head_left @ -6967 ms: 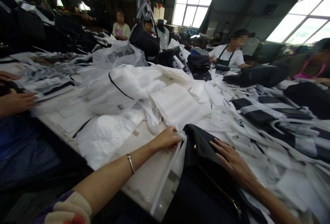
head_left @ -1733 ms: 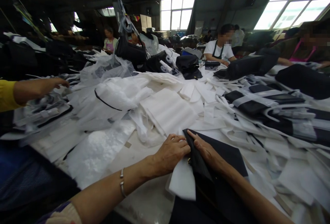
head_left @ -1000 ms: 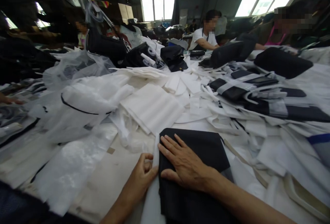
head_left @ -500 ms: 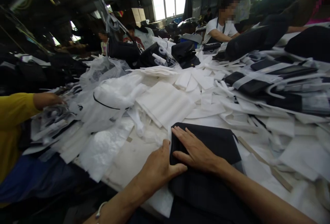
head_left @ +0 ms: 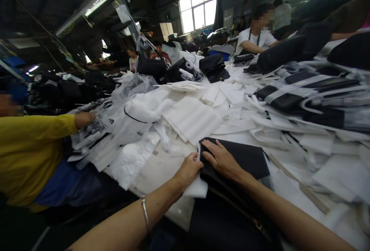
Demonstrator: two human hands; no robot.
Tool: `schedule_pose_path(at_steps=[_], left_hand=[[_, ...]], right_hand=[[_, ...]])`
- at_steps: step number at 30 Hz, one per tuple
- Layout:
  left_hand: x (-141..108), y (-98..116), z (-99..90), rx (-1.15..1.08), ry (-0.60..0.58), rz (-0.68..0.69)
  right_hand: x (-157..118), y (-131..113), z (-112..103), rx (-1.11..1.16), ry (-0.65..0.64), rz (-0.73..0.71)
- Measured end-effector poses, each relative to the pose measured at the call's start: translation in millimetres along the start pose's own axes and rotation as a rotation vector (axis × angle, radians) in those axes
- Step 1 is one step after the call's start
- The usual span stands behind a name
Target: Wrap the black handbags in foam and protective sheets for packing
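Note:
A black fabric bag (head_left: 251, 158) lies at the table's near edge, with white foam sheet showing along its left side. A zipper (head_left: 257, 224) runs across its lower front, which hangs in shadow. Spread flat on top of the bag is my right hand (head_left: 224, 160), palm down. My left hand (head_left: 189, 170) pinches the bag's left edge, thumb in front and fingers curled behind by the white foam. Part of a white foam sheet (head_left: 196, 188) sticks out below my left wrist.
White foam sheets (head_left: 193, 118) and clear plastic wrap (head_left: 138, 108) cover much of the table. Wrapped black bags (head_left: 300, 85) lie at right. A beige strip (head_left: 300, 185) rests beside my bag. A co-worker in a yellow sleeve (head_left: 37, 135) reaches in from the left; another person (head_left: 256, 37) works across.
My left hand has closed its thumb and fingers on the bag's left edge. The bag's near side has dropped, showing the zipper. The view has turned left, revealing more of the yellow-sleeved person.

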State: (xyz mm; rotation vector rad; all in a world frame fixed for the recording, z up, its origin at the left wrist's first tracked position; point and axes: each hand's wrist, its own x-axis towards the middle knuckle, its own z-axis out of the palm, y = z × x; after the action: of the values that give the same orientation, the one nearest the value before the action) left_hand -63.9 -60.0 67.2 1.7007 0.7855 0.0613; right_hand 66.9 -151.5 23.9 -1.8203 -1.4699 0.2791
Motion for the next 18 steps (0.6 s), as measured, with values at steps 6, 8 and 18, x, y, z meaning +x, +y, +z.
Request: schedule_pose_path(at_steps=[6, 8, 18], left_hand=[[-3, 5, -19.4, 0.305, 0.056, 0.117], [0, 13, -18.4, 0.39, 0.12, 0.145], [69, 48, -11.7, 0.592, 0.099, -0.077]], right_hand=[[-1, -3, 1, -0.063, -0.107, -0.042], [-1, -3, -3, 0.015, -0.107, 0.009], [1, -4, -13, 0.23, 0.084, 0.177]])
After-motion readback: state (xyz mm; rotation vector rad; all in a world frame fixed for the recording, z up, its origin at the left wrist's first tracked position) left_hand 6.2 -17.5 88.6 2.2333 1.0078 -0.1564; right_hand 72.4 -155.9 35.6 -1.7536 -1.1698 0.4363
